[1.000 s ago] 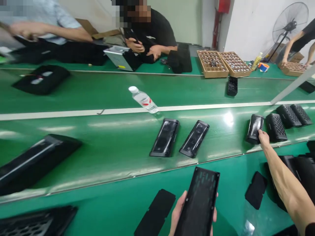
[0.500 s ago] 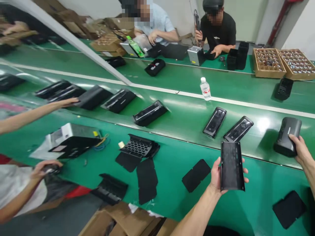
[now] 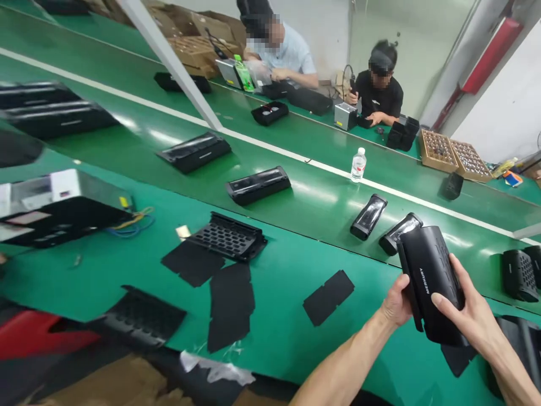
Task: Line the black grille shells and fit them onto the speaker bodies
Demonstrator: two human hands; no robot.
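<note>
Above the green bench, my right hand (image 3: 473, 316) is wrapped around a black speaker housing (image 3: 439, 276) with "MERKURY" lettered on its side. My left hand (image 3: 397, 304) closes on a black cover panel (image 3: 408, 282), whose edge shows along the housing's left side. Panel and housing are together; whether they are joined I cannot tell. A dark flat pad (image 3: 457, 361) lies partly hidden under the housing. Another black pad (image 3: 328, 298) is on the bench to the left. Just beyond my hands, two glossy black units (image 3: 368, 217) rest on the belt.
A perforated black cover (image 3: 230, 237) and several dark pads (image 3: 231, 307) lie on the bench at left. A machine with wires (image 3: 63, 208) stands at far left. On the belt are more speakers (image 3: 258, 185) and a water bottle (image 3: 358, 166). Two people work across the belt.
The right hand has brought the speaker housing left from over the belt to the cover panel in the left hand. The view has shifted; the neighbour's arms are out of sight.
</note>
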